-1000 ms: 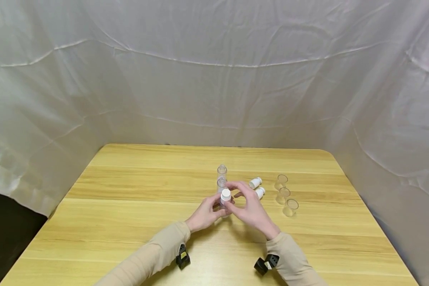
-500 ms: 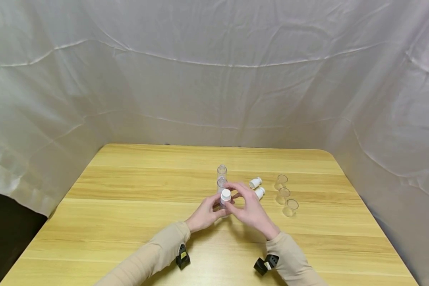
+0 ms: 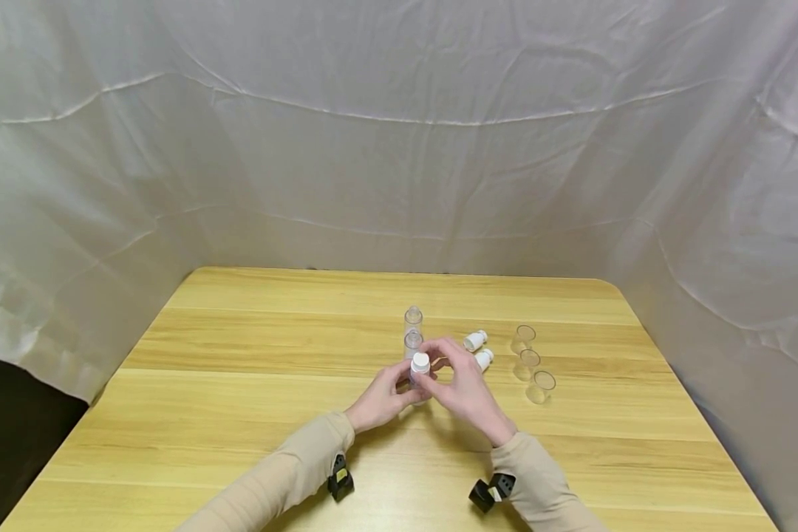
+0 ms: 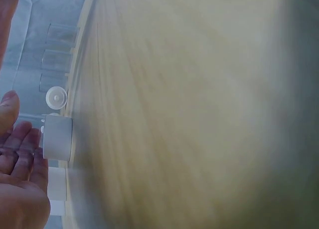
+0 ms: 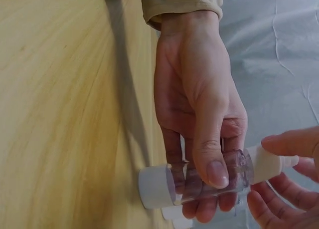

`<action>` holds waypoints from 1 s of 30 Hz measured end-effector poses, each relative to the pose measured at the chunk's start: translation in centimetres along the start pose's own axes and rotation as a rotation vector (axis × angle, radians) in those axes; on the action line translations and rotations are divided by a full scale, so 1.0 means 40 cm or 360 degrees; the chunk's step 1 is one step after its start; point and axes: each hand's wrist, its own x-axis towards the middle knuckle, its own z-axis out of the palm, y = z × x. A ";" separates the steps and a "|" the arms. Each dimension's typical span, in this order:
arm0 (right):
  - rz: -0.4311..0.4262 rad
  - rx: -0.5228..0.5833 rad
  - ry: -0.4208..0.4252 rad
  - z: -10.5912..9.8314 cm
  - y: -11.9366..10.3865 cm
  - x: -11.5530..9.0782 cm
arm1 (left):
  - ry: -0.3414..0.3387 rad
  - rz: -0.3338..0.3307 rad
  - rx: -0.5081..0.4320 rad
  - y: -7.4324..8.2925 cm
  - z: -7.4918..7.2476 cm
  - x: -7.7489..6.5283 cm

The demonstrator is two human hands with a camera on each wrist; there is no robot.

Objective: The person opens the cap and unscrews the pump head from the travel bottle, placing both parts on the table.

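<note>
A clear bottle point(image 5: 237, 164) with a white base point(image 5: 155, 186) stands upright between both hands, near the middle of the table. My left hand point(image 3: 380, 400) grips its clear body, with the thumb and fingers round it. At the neck, my right hand point(image 3: 462, 388) pinches the white top point(image 3: 420, 362) between thumb and fingers. In the right wrist view the fingers of the right hand point(image 5: 291, 199) close on that top from the right edge. The left wrist view shows the left hand point(image 4: 22, 204) partly, beside the white base point(image 4: 57, 138).
Two similar clear bottles point(image 3: 413, 321) stand in line just behind the hands. Two white tops point(image 3: 475, 340) lie to the right of them. Farther right stand three clear caps point(image 3: 541, 387) in a row. A grey cloth point(image 3: 399, 162) hangs behind the wooden table point(image 3: 226, 414).
The right wrist and forearm have shifted slightly left, and the white top seems slightly turned or tilted. The left hand keeps its place on the bottle.
</note>
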 end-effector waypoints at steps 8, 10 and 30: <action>-0.0083 -0.0046 -0.0023 -0.003 0.003 -0.004 | -0.0003 -0.0015 -0.0024 0.001 0.000 -0.001; -0.0061 -0.0060 0.0001 -0.002 0.003 -0.004 | 0.0000 -0.0014 -0.0006 0.001 -0.001 -0.001; -0.0049 -0.0068 -0.0032 0.003 -0.007 -0.001 | -0.0029 0.0000 -0.0017 -0.002 -0.001 0.001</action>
